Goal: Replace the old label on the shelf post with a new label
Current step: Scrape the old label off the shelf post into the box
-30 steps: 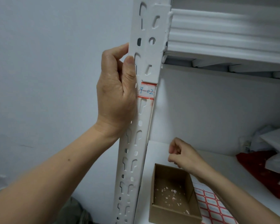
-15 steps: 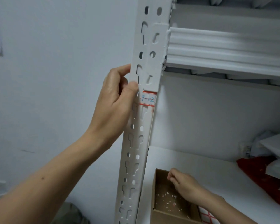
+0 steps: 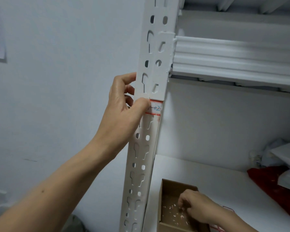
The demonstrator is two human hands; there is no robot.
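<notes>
The shelf post (image 3: 141, 153), a white upright punched with slots and round holes, runs from the top of the view to the bottom. The old label (image 3: 156, 108) is stuck on the post's front face about halfway up. It is white with red lines above and below, and blue handwriting ending in "02" shows on it.

The left hand (image 3: 122, 106) comes in from the left of the post. Its fingers (image 3: 130, 77) curl round the post's left edge and its thumb (image 3: 143, 103) lies across the front, so the hand grips the post. The thumb tip covers the label's left end.

To the right of the post and low down, an open cardboard box (image 3: 167, 188) sits on the white shelf board (image 3: 208, 171), close to the post's foot. Small pale scraps (image 3: 172, 208) are scattered on the box floor. The right hand (image 3: 197, 208) reaches down into the box, well apart from the left hand. Its fingers are bent and bunched over the scraps, but it is blurred, so whether it pinches anything cannot be told.

A corner of a sheet of red-lined labels (image 3: 228, 208) shows just beyond that hand, on the side away from the post. A red item (image 3: 271, 183) lies farther right on the board. A ribbed white beam (image 3: 233, 54) meets the post above the label.
</notes>
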